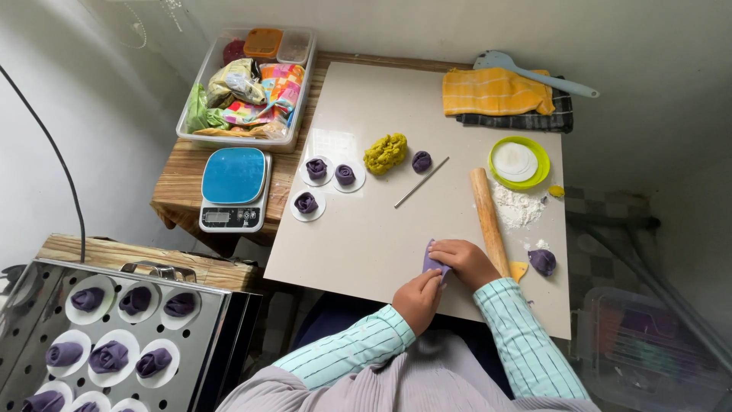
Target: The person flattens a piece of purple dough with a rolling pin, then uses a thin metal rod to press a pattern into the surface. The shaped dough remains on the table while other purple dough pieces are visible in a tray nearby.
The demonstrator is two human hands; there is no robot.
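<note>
Both hands are on a flat purple dough piece [433, 261] at the near edge of the white board [366, 236] on the table [179, 172]. Left hand [418, 299] has its grip pinched shut on the dough's near end, right hand [465, 259] curls its fingers closed over the top. Rolling pin [488, 220] lies just right of the right hand, with a purple dough ball [542, 261] further right. Far side: yellow dough lump [385, 152], three purple rolls on paper discs [328, 183], a metal rod [421, 182]. Scale [235, 188] sits left, steamer tray [114, 336] near left.
</note>
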